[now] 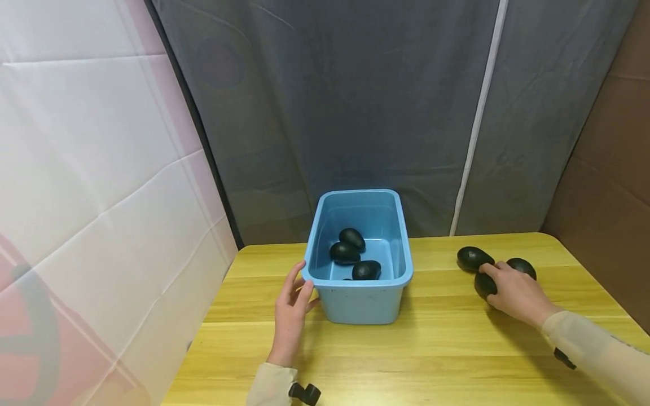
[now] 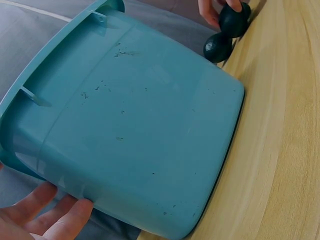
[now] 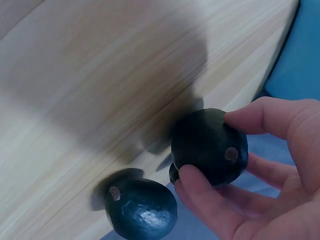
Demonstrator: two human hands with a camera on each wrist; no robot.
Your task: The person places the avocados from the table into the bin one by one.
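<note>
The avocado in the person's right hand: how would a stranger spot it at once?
Start at the blue tub on the yellow table, then look to its right, where three dark avocados lie together. The held avocado is the nearest of them, and the only one with the right hand curled round it.

A yellow wooden desk [image 1: 437, 349] stood before a grey curtain [image 1: 355, 113] (a white strip [image 1: 477, 118] ran down it), with a pale sheet [image 1: 91, 186] at left and brown board [image 1: 609, 169] at right.
</note>
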